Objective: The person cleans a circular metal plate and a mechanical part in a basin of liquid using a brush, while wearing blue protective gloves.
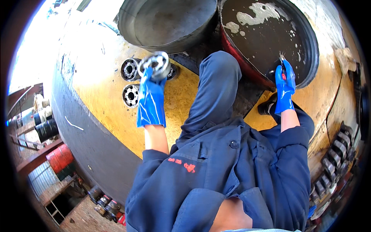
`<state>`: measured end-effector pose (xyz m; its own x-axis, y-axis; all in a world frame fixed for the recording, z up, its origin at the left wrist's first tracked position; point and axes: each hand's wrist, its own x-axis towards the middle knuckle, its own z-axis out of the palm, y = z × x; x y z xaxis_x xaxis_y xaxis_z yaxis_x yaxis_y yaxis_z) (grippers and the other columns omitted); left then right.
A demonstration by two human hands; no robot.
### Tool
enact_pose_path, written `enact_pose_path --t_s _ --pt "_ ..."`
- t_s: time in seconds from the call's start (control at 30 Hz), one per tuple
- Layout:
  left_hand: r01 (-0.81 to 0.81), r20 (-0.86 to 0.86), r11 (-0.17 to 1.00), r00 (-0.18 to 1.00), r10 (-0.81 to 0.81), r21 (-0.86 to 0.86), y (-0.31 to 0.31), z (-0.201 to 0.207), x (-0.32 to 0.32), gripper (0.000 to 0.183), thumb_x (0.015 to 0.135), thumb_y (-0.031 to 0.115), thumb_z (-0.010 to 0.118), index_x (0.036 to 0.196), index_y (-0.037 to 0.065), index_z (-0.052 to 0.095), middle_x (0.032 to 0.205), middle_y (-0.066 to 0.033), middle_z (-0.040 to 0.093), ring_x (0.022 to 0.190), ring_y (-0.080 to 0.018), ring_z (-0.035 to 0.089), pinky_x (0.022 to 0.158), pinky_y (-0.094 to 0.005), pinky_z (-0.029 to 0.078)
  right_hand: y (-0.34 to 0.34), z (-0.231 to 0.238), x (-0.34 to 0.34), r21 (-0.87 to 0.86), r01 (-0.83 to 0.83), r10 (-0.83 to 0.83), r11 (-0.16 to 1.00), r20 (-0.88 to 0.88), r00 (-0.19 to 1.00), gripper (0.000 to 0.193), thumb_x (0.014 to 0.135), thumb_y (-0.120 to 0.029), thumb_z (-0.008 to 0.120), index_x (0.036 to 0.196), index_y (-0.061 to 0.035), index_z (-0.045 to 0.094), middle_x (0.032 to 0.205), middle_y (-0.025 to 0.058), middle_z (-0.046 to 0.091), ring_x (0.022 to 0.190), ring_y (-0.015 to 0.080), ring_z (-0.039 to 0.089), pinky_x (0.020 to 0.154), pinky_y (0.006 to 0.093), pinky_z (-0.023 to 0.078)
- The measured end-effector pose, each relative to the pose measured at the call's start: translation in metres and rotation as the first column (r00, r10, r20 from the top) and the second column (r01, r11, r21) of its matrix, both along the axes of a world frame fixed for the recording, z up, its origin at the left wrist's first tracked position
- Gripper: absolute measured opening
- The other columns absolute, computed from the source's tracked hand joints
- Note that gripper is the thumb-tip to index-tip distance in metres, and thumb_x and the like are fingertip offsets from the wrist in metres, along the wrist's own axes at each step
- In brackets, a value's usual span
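Observation:
My left hand (151, 96), in a long blue rubber glove, is closed on a round metal part (159, 63) with holes in its face. The part is held up, tilted and slightly blurred. Beneath and around it, similar metal parts stand on the yellow surface: one at the upper left (130, 69), one lower down (131, 96), and one half hidden (173, 72). My right hand (286, 83), gloved alike, grips a brush (284, 76) with some red on its handle. Its bristles are over the dark, foam-flecked liquid in a cut-down red drum (247, 63).
A wide grey metal tub (170, 45) stands beside the red drum. My bent knee (220, 67) rises between my arms. A row of ridged metal parts (335, 154) lies at the right. Beyond the grey floor band, at left, are red (60, 157) and black (46, 130) barrels.

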<state>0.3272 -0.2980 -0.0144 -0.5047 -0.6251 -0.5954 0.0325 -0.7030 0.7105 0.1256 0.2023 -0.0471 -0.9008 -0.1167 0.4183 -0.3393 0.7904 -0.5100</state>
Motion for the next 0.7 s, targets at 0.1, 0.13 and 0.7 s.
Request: enact_pose_path --t_s 0.1,0.13,0.7 --pt "0.051 0.234 0.993 0.969 -0.076 0.11 0.013 -0.055 0.043 0.053 0.095 0.033 0.068 0.145 0.02 0.055 0.139 -0.0056 0.067 0.123 -0.0288 0.067 0.099 -0.0485 0.057 0.002 0.001 0.004 -0.026 0.027 -0.027 0.999 0.031 0.999 0.035 0.098 -0.012 0.069 0.132 -0.0027 0.068 0.121 0.0151 0.075 0.11 0.0263 0.073 0.1 0.0366 0.054" --pt "0.075 0.274 0.984 0.955 -0.117 0.162 0.022 -0.071 0.051 0.055 0.095 0.032 0.069 0.146 0.019 0.054 0.14 -0.0064 0.067 0.124 -0.0282 0.066 0.102 -0.0462 0.055 0.005 0.003 0.005 -0.031 0.038 -0.036 0.999 0.063 0.997 0.036 0.098 -0.011 0.069 0.133 -0.0026 0.068 0.12 0.0144 0.075 0.109 0.0251 0.073 0.1 0.036 0.054" --pt "-0.077 0.105 0.996 0.992 0.073 0.042 -0.085 -0.299 0.071 0.038 0.096 0.021 0.069 0.134 0.019 0.067 0.144 -0.0067 0.064 0.133 -0.0238 0.057 0.102 -0.0496 0.055 -0.026 0.012 0.0 -0.144 -0.044 0.083 0.989 0.272 0.959 0.039 0.102 -0.007 0.062 0.141 -0.001 0.062 0.135 0.0138 0.069 0.126 0.0226 0.065 0.111 0.0344 0.047"
